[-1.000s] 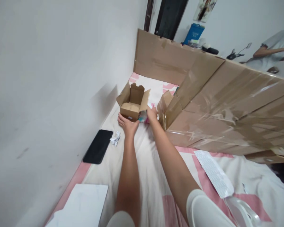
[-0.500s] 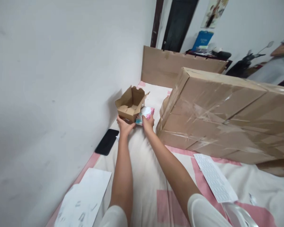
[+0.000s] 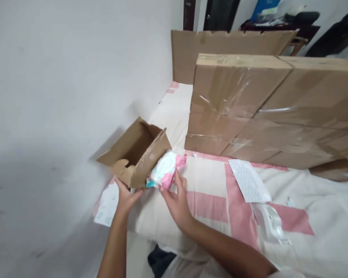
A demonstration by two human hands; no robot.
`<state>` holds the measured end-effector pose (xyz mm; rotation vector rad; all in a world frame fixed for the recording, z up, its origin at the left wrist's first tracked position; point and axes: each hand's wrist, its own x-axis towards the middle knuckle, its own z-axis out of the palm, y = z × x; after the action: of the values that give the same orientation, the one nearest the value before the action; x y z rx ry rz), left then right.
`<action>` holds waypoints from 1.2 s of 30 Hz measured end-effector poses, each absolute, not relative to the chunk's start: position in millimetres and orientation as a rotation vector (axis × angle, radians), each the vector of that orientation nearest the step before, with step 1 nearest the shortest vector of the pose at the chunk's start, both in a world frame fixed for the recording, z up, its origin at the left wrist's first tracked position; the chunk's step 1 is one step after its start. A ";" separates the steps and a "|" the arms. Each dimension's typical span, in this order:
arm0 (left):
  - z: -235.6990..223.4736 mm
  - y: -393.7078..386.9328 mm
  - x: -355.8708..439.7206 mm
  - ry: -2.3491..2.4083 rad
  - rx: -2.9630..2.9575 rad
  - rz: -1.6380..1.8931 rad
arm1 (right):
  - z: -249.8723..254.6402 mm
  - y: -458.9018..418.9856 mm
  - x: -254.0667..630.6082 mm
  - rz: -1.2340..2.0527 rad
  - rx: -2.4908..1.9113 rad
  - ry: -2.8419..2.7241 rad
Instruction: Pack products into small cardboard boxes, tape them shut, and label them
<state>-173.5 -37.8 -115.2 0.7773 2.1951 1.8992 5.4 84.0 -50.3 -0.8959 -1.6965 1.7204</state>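
An open cardboard box (image 3: 150, 160) is tilted close to the wall, its flaps raised. My left hand (image 3: 126, 197) grips its near lower edge, thumb and fingers spread around the corner. Against the box's right side is a pink and teal pack of wet wipes (image 3: 165, 168) with a white lid. My right hand (image 3: 176, 199) holds this pack by its near right end, thumb below and fingers on the right. The bottom of the box's inside lies in shadow.
Taped cartons (image 3: 266, 112) form a long block at the right, with a cardboard panel (image 3: 220, 44) behind. A label sheet (image 3: 249, 180) and a white tape dispenser (image 3: 269, 224) lie on the pink and white cloth. White paper (image 3: 106, 208) lies by the wall (image 3: 60, 96).
Both hands have brought the box and the wipes pack nearer to me. The box has turned and tilted. My view has shifted, and the black phone no longer shows.
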 end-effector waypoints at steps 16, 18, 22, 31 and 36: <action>-105.2 138.7 -81.5 1.097 1.393 1.057 | -75.6 63.5 232.2 1.322 -1.041 -2.120; -103.0 147.8 -74.5 1.036 1.428 0.971 | -63.8 69.4 231.1 1.325 -0.934 -2.234; -94.7 148.5 -70.5 1.013 1.471 0.895 | -41.1 98.3 221.7 1.012 -0.586 -2.525; -99.0 130.6 -91.8 1.287 1.408 1.049 | -31.3 151.4 171.0 0.681 -0.698 -3.174; -100.8 117.9 -95.6 1.335 1.440 1.024 | -5.0 174.3 182.6 1.304 -0.599 -3.079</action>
<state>-95.6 117.9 -100.8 1.4402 1.3353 1.0238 182.6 174.3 -5.0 -0.5989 -3.0794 1.3042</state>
